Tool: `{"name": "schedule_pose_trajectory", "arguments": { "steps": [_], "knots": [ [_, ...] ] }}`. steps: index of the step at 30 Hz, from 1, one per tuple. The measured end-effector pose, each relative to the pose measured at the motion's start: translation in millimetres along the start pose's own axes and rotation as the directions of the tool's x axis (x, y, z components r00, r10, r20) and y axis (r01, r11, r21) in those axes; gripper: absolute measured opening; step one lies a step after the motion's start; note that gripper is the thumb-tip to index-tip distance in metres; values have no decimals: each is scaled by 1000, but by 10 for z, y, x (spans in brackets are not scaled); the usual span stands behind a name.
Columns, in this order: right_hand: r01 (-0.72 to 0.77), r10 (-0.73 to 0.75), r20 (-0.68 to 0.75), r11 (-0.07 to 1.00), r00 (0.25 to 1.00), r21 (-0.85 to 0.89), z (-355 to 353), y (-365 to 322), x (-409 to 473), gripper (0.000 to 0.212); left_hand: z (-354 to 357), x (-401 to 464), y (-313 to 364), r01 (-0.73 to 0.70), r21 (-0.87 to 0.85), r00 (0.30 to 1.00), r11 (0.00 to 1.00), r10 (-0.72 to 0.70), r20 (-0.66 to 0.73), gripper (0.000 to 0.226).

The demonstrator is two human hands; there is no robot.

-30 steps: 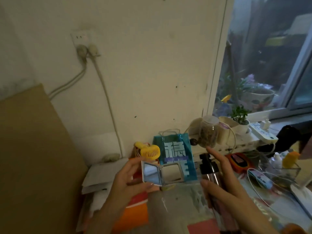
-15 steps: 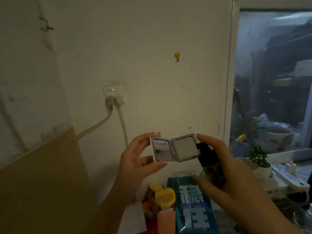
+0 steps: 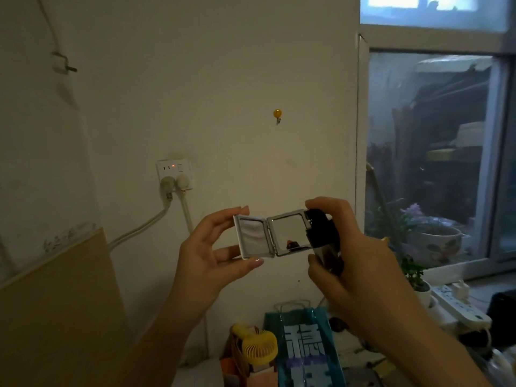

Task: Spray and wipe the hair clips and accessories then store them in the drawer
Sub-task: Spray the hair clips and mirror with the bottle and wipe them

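A small folding compact mirror is held open in front of the wall at chest height. My left hand pinches its left half between thumb and fingers. My right hand grips a spray bottle with a black pump head, held right beside the mirror's right half, with my index finger curled over the top of the pump. The bottle's lower body is hidden inside my palm. No hair clips or drawer are in view.
Below stand a teal paper bag and a yellow handheld fan. A wall socket with two plugs is at the left, a brown board lower left. A window, potted plants and a power strip are at the right.
Both hands have risen from above the cluttered desk to in front of the wall, and the camera tilted up. My right hand brought the spray head up against the mirror's right edge.
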State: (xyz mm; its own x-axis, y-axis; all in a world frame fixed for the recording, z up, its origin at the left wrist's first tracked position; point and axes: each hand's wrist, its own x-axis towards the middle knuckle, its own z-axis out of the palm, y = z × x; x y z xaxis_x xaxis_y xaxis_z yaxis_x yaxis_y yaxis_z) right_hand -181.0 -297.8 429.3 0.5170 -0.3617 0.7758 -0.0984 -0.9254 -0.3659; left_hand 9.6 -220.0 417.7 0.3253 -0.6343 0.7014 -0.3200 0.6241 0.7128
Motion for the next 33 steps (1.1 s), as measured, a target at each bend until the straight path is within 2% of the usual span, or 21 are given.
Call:
{"name": "schedule_pose_trajectory", "arguments": {
  "steps": [5, 10, 16, 25, 31, 33],
  "knots": [
    [-13, 13, -7, 1000, 1000, -17, 67, 28, -15, 60, 15, -30, -26, 21, 21, 1000, 1000, -22, 10, 66],
    [-42, 40, -52, 999, 998, -25, 48, 92, -84, 74, -4, -61, -49, 35, 35, 999, 999, -36, 13, 66],
    [-79, 74, -40, 986, 996, -149, -63, 173, -190, 75, -42, -108, -105, 53, 56, 999, 997, -52, -10, 64],
    [-53, 57, 122, 998, 991, -31, 5, 96, -286, 76, 49, -129, -164, 69, 50, 998, 996, -69, 1, 64],
    [-94, 98, 101, 995, 990, -40, 99, 168, -281, 62, 47, -141, -175, 57, 41, 998, 998, -58, 12, 64],
    [-104, 106, 75, 994, 992, -28, 103, 208, -301, 65, 39, -149, -176, 57, 32, 998, 998, -57, 15, 64]
  ]
}}
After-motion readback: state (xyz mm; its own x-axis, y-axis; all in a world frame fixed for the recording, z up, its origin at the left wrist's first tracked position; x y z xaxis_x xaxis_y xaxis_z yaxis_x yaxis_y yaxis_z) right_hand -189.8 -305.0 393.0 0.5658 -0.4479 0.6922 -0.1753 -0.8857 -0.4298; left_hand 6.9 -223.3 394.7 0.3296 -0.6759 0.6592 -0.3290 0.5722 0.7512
